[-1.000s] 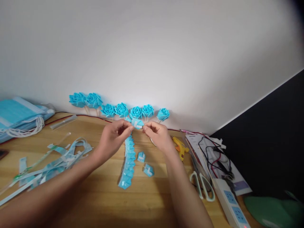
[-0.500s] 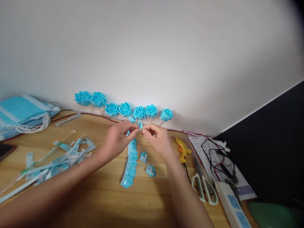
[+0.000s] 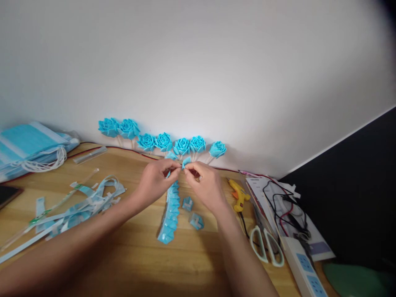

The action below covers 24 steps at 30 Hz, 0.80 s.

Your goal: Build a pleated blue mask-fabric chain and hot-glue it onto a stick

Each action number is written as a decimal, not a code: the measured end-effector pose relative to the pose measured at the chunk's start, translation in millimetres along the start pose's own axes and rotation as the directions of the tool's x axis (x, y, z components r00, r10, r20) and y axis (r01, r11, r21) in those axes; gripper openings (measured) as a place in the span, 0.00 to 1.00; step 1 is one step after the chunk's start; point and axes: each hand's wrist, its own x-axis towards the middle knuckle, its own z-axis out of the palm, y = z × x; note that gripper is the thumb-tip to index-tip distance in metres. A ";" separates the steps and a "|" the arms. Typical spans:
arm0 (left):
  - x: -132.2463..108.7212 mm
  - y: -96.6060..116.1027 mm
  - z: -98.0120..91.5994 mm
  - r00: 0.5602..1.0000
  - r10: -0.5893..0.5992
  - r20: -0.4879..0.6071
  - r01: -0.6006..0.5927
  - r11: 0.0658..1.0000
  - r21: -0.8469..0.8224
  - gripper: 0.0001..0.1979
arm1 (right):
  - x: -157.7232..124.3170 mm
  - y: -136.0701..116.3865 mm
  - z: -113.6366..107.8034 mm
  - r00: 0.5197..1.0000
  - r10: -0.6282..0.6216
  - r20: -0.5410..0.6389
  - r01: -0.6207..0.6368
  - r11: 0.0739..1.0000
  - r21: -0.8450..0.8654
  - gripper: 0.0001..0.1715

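Note:
My left hand (image 3: 156,181) and my right hand (image 3: 204,183) meet above the wooden desk (image 3: 130,255), both pinching one small blue folded piece (image 3: 185,162) between thumbs and fingertips. Below the hands lies a row of folded blue pieces (image 3: 169,216) overlapping in a line. Two loose folded pieces (image 3: 192,212) rest just right of that row. Several finished blue roses (image 3: 161,141) on sticks lean against the white wall behind.
Blue and white cut strips (image 3: 71,204) are scattered at the left, with a stack of blue face masks (image 3: 27,146) at the far left. A yellow glue gun (image 3: 238,194), white scissors (image 3: 266,245), a power strip (image 3: 305,268) and tangled cables (image 3: 284,206) lie at the right.
The flat blue piece between my fingers has been folded smaller. Both hands have drawn closer together. The view has shifted slightly.

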 end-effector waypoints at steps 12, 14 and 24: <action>1.7 2.3 -0.8 0.997 -0.062 0.046 0.067 0.992 -0.106 0.09 | -0.4 -0.1 -1.4 1.000 0.013 0.014 -0.013 1.000 0.025 0.07; 2.5 2.9 -1.0 0.996 -0.078 0.051 0.084 0.988 -0.130 0.10 | -0.4 0.7 -1.2 1.000 0.023 0.021 -0.024 0.998 0.050 0.07; 7.3 -3.6 -1.6 0.981 -0.157 0.113 0.182 0.944 -0.276 0.11 | 3.8 6.6 0.1 0.976 0.171 0.132 -0.203 0.935 0.290 0.07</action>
